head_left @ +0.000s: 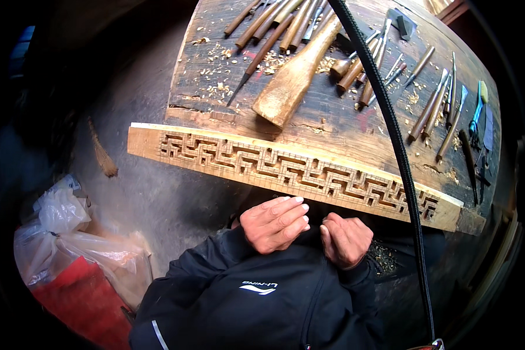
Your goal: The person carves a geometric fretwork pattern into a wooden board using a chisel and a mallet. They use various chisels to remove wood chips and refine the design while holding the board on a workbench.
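A long pale wooden board [216, 156], carved with an angular fretwork of pierced slots and pencil lines, lies along the near edge of the workbench. Just below its middle is my left hand [276, 224], fingers stretched out side by side, with nothing visible in it. The fingertips come close to the board's near edge; whether they touch it I cannot tell. Beside it, my right hand [345, 239] is curled into a loose fist, thumb against the fingers, and no tool sticks out of it. Behind the board a wooden mallet [291, 84] rests on the bench.
Wood shavings litter the workbench [344, 128]. Several chisels [426, 114] lie at the right, with more handles [268, 23] at the back. A brush [482, 102] is at the far right. A black braided cord [385, 105] crosses the view. Plastic bags [70, 233] sit at the left.
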Demonstrator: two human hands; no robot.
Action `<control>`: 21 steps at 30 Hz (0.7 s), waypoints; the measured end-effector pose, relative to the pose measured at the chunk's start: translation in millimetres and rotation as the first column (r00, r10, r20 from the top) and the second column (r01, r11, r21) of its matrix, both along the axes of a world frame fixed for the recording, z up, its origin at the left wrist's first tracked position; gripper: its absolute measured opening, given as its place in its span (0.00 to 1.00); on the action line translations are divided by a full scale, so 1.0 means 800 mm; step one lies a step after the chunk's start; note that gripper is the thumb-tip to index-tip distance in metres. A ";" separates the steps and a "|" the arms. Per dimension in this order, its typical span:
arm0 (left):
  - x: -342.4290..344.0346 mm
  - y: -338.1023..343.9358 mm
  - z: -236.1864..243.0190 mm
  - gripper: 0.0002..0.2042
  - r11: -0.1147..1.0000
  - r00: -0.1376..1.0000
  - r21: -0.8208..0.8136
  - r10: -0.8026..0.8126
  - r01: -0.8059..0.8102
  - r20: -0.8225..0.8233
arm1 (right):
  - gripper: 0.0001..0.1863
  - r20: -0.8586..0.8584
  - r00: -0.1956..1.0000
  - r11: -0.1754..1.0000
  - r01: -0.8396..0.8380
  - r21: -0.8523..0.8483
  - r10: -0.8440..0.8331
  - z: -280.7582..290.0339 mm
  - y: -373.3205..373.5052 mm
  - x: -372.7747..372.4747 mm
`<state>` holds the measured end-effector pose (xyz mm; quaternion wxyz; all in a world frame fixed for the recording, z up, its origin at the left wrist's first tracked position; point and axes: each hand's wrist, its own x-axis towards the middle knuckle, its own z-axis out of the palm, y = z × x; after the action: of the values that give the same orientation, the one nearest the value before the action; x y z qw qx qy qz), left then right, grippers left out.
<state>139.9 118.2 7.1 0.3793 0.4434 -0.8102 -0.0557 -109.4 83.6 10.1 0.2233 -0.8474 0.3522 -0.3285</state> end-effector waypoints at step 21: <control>0.089 -0.045 0.011 0.37 0.930 0.892 0.051 0.331 -0.363 0.307 | 0.08 -0.139 0.990 0.992 0.056 0.113 -0.040 -0.021 0.006 0.006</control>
<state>211.4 81.9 16.1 0.2346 0.6040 -0.7608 0.0361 -104.6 88.1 -6.8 0.2399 -0.8445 0.4057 -0.2541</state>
